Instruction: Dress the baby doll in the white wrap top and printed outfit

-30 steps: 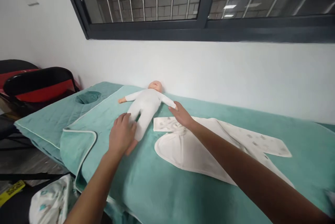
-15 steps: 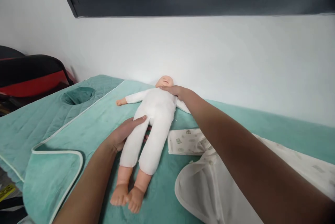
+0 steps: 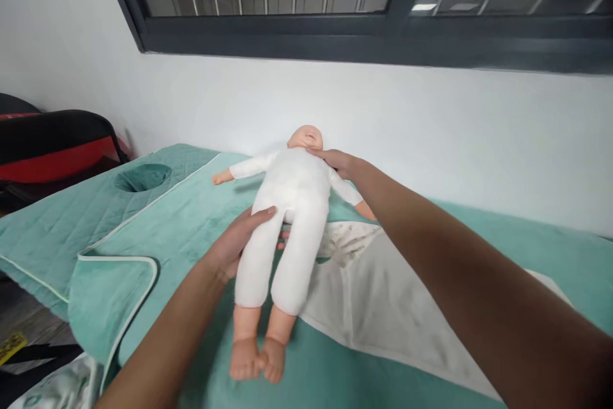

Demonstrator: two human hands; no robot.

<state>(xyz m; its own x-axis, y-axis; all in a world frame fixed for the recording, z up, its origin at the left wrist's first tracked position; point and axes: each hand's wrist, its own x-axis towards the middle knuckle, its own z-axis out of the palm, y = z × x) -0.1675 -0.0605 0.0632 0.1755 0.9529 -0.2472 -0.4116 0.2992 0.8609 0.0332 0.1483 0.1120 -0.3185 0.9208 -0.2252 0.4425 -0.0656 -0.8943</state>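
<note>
A baby doll (image 3: 292,189) with a white cloth body and bare vinyl head, hands and feet is face up over a green bed, head towards the wall. My left hand (image 3: 244,237) wraps the doll's thigh, thumb on top and fingertips showing between the legs. At the doll's neck and shoulder, my right hand (image 3: 335,159) grips from the right, most of its fingers hidden behind. Partly under the doll's legs lies a spread pale garment (image 3: 383,288) with a small print at its upper edge. My right forearm covers part of it.
A green blanket (image 3: 191,211) with white piping has a folded corner at left. A round hole (image 3: 143,177) shows in the quilted bed cover. A black and red chair (image 3: 57,147) stands far left. Behind are a white wall and a dark-framed window (image 3: 268,36).
Both hands have shifted the doll to the right, so its legs now overlap the pale garment. The doll's far right hand has come into sight, and the view has tilted up slightly.
</note>
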